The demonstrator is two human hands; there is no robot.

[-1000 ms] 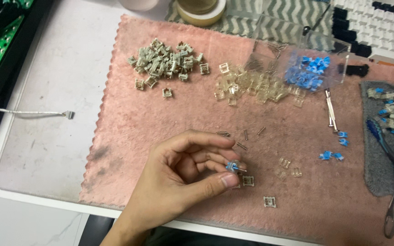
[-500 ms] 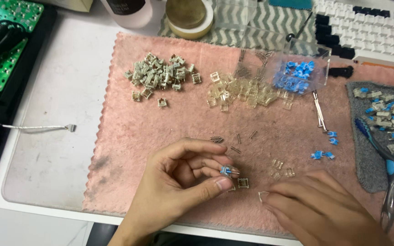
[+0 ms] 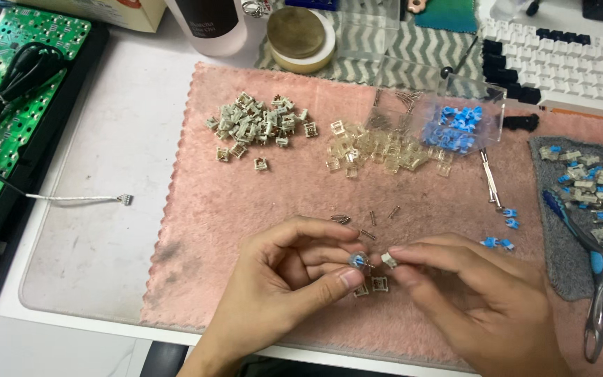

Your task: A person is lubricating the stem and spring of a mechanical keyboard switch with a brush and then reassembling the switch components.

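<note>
Green circuit board (image 3: 15,91) at nine o'clock, white desk (image 3: 106,174), pink fuzzy mat (image 3: 259,209) with grey switch housings (image 3: 259,126) at eleven, clear tops (image 3: 378,148) at twelve, left hand (image 3: 280,293) at six pinching blue-stemmed switch (image 3: 358,261), right hand (image 3: 476,307) at five gripping small white piece (image 3: 389,260) just beside it, blue-handled tool (image 3: 591,265) at three.

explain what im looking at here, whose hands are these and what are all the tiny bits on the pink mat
There is no machine: the picture comes from a camera worn on a person's head, looking down at their own two bare hands. The left hand pinches a tiny blue-topped part with a little spring on it; the right hand holds a small pale part beside it. Below lies a pink mat with a pile of grey housings, clear housings, a clear box of blue pieces and loose springs. A green circuit board sits far left, a white keyboard top right.
</note>
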